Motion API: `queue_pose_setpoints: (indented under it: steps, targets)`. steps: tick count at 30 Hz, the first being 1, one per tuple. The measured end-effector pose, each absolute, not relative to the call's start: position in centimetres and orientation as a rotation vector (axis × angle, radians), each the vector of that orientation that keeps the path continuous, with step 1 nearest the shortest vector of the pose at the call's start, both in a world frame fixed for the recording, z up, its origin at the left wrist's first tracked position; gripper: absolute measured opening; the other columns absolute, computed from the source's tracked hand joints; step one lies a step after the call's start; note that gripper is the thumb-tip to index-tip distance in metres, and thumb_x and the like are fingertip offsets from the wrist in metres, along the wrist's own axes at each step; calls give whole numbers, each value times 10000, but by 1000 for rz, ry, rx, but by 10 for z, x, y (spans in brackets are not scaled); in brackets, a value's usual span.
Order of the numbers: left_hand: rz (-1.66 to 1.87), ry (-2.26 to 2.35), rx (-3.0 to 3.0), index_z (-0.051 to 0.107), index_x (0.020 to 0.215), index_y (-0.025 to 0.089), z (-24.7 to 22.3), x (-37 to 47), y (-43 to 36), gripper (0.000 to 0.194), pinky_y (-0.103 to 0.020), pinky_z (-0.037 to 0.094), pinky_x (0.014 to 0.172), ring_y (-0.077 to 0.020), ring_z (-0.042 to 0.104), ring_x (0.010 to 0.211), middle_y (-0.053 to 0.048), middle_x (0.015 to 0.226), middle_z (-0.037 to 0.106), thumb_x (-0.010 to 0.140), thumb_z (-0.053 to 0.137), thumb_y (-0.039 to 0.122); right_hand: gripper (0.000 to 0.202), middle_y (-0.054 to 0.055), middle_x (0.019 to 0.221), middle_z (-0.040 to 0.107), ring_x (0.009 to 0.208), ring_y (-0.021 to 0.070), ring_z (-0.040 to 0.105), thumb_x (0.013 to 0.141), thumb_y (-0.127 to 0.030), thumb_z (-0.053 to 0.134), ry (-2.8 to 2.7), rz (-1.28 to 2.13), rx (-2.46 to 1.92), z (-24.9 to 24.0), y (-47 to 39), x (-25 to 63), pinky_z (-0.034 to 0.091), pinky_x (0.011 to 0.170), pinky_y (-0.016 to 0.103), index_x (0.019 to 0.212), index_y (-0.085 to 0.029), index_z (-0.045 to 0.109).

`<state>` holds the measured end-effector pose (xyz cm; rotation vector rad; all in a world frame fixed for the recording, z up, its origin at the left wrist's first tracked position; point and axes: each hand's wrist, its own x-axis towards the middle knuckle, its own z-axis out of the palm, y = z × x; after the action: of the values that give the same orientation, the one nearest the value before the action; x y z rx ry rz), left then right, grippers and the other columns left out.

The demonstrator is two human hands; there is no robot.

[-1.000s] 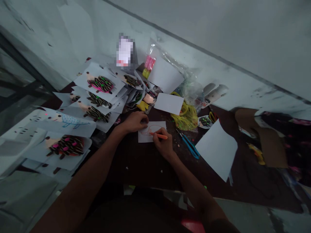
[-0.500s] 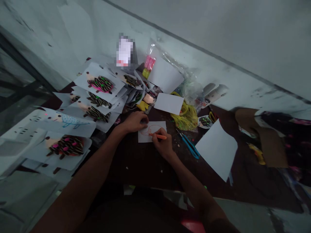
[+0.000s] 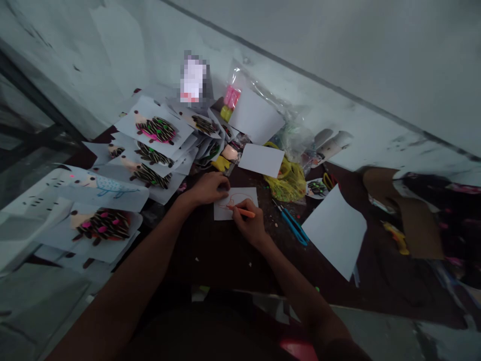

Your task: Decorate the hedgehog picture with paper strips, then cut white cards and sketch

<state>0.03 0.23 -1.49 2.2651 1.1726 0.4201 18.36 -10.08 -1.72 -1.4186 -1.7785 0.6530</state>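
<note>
My right hand [image 3: 249, 220] pinches an orange marker [image 3: 245, 212], its tip on a small white sheet of paper [image 3: 221, 214]. Orange curved outlines show on that sheet, partly covered by the hand. At the sheet's upper left corner rests my left hand [image 3: 210, 188], fingers curled and thumb side down on the paper, holding it against the dark table [image 3: 210, 250]. Blue-handled scissors [image 3: 295, 225] lie to the right of my right hand. Beyond the sheet is a blank white card [image 3: 261, 160], leaning on a yellow net bag [image 3: 287, 183].
Stacked hedgehog pictures [image 3: 156, 130] crowd the left, with a white plastic stool [image 3: 26, 215] beside them. A larger white sheet [image 3: 336, 233] lies right of the scissors. Clear plastic bags [image 3: 296, 135] stand against the wall. Brown cardboard [image 3: 423, 225] lies farther right.
My right hand and the marker have shifted slightly left over the small sheet, and a little more orange line shows at its right. My left hand stays in place.
</note>
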Motion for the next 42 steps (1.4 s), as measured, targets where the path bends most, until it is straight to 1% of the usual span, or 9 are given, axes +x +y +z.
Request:
queue_pose_setpoints:
  steps: [6,14,19,29,36,42]
  targets:
    - [430,1168,2259,761,929,184,-16,0,3,199,-337,499,888,-238,662,982,-79,998,744,762,664,229,195,-14,647,598,541,125,520,891,-361,557,-1805,669,-1408,-18,-100,183,416,541,244,744,-235,545]
    - [423,1170,2269,767,929,190,-14,0,2,195,-337,509,877,-234,660,975,-77,1007,739,770,664,236,207,-29,614,575,519,118,498,891,-352,558,-1825,608,-1417,-18,-100,183,404,530,239,722,-238,519]
    - [428,1174,2271,765,931,184,-14,-1,2,190,-337,509,872,-233,662,965,-76,1007,741,770,675,232,176,-29,610,582,516,119,506,865,-324,562,-1823,608,-1429,-20,-101,183,398,523,238,719,-241,508]
    - [422,1181,2267,773,920,188,-12,0,1,191,-337,516,880,-239,670,973,-81,992,742,764,668,221,194,-16,656,609,547,121,533,903,-355,553,-1851,680,-1351,-15,-103,183,412,548,239,752,-234,558]
    - [423,1181,2257,771,927,180,-14,0,2,187,-355,519,887,-253,667,985,-85,1001,741,766,685,220,195,-35,623,567,519,112,497,907,-328,554,-1861,639,-1337,-18,-103,181,382,532,234,739,-235,524]
    - [433,1177,2256,769,938,172,-15,0,2,195,-350,512,909,-245,663,997,-84,1012,734,769,682,211,239,-39,600,546,501,102,453,911,-356,550,-1869,629,-1365,-17,-103,181,354,515,233,710,-234,502]
